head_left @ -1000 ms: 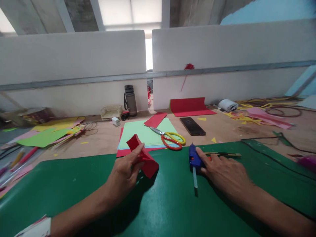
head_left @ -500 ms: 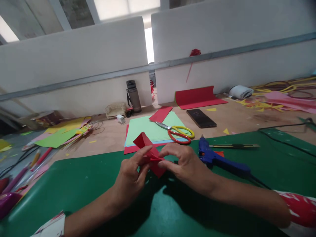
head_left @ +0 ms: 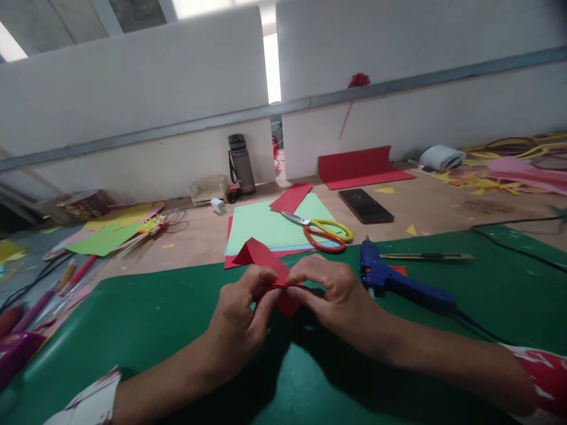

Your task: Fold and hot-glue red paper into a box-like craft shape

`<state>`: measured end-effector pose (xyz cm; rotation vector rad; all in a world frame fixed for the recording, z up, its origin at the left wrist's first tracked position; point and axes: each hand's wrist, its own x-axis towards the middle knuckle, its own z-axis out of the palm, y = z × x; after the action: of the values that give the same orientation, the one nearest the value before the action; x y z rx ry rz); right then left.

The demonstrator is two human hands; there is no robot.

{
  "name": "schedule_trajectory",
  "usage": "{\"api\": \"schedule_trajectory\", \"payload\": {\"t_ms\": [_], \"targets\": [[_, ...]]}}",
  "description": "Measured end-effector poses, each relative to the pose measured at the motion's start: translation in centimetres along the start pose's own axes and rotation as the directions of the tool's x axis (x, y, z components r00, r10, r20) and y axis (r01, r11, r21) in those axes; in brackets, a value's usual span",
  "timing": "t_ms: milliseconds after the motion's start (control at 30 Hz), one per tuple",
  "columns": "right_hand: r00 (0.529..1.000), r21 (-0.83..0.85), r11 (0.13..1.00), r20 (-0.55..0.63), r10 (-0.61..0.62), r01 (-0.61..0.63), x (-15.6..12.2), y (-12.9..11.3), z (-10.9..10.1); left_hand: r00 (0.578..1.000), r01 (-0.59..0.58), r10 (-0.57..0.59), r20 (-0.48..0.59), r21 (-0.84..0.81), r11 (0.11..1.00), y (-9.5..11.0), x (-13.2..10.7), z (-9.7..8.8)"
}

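A strip of red paper [head_left: 261,255], bent and creased, is held up above the green mat [head_left: 177,313]. My left hand [head_left: 243,307] pinches its middle between thumb and forefinger. From the other side my right hand [head_left: 330,289] pinches the same crease, its fingertips almost meeting the left ones. One end of the strip sticks up at the far left with a fold in it, and the other end hangs below my fingers. Just beyond lie scissors [head_left: 328,231] with yellow and red handles, on a stack of pale green paper [head_left: 252,224].
To the right are a blue glue gun [head_left: 398,280] with its cord, a cutter knife [head_left: 427,257] and a phone [head_left: 365,205]. A bottle [head_left: 241,165] stands by the white partition. Coloured paper [head_left: 106,236] and pens [head_left: 35,310] lie at the left.
The fingertips of both hands have come closer together, and the crease between them is pressed flatter. The upper end of the paper has tipped over. The camera view has shifted slightly.
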<state>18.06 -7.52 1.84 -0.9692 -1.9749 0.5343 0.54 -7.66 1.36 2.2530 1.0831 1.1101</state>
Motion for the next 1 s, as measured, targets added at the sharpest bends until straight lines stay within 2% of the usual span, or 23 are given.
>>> {"api": "schedule_trajectory", "payload": {"t_ms": [100, 200, 300, 400, 500, 633, 733, 833, 1000], "targets": [[0.998, -0.026, 0.998, -0.019, -0.057, 0.057, 0.0, -0.1, 0.1, 1.000, -0.022, 0.022, -0.002, 0.029, 0.999, 0.1, 0.0, -0.2], [0.987, -0.100, 0.984, -0.046, -0.151, 0.146, 0.0, -0.1, 0.1, 0.991, -0.131, 0.133, 0.008, 0.202, 0.970, 0.2, 0.1, -0.9], [0.976, -0.174, 0.963, -0.043, -0.215, 0.204, 0.0, 0.0, 0.2, 0.967, -0.224, 0.257, -0.006, 0.468, 0.855, 0.7, 0.3, -1.8], [0.973, -0.205, 0.954, -0.034, -0.230, 0.218, -0.1, 0.0, 0.2, 0.943, -0.235, 0.328, -0.056, 0.587, 0.775, 1.3, 0.5, -2.3], [0.967, -0.215, 0.948, -0.043, -0.249, 0.235, -0.1, 0.0, 0.1, 0.921, -0.294, 0.384, -0.060, 0.540, 0.789, 1.6, 0.8, -2.2], [0.953, -0.255, 0.922, -0.001, -0.303, 0.293, -0.1, -0.1, -0.4, 0.923, -0.352, 0.383, 0.018, 0.436, 0.828, 1.7, 1.3, -1.9], [0.955, -0.242, 0.925, 0.020, -0.296, 0.292, 0.1, -0.6, -0.9, 0.920, -0.376, 0.390, 0.048, 0.393, 0.839, 1.9, 1.8, -1.9], [0.977, -0.149, 0.967, -0.016, -0.213, 0.208, 0.5, -1.3, -1.6, 0.918, -0.392, 0.391, 0.070, 0.314, 0.865, 2.4, 2.5, -2.1], [0.998, -0.008, 0.999, -0.051, 0.030, -0.031, 0.9, -2.0, -2.9, 0.940, -0.341, 0.336, 0.057, 0.168, 0.925, 3.1, 3.7, -2.4]]}}
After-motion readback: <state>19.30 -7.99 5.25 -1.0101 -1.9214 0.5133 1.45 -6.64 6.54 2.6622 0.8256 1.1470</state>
